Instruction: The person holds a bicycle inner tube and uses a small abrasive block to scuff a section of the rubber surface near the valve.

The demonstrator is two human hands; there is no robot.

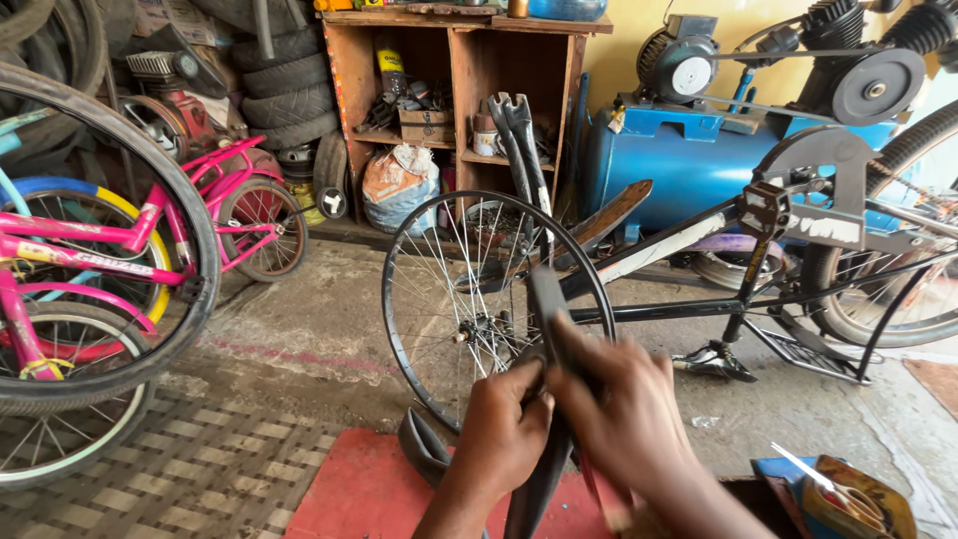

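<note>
Rubber inner tube (547, 299), black, flat and limp, hangs in the near middle of the scene, pinched between both hands over a red mat (369, 494) on the floor. The floor (299, 329) is rough, stained concrete, with a chequered metal plate at near left. The left hand (502, 429) closes its fingers round the tube from the left, and the right hand (619, 404) presses thumb and fingers on it from the right, the two hands touching. The tube's upper end stands up past the fingers; its lower part drops down between the wrists, and a loop of it curls on the mat at the left. Just behind the hands stands a bare spoked wheel (496, 304), its thin metal rim without a tyre, held in an upturned black bicycle frame (718, 250). Far behind, a wooden shelf (459, 100) holds tins and clutter, a blue air compressor tank (689, 160) sits to its right, and stacked tyres (289, 90) stand to its left. A pink bicycle (140, 230) leans at the left.
</note>
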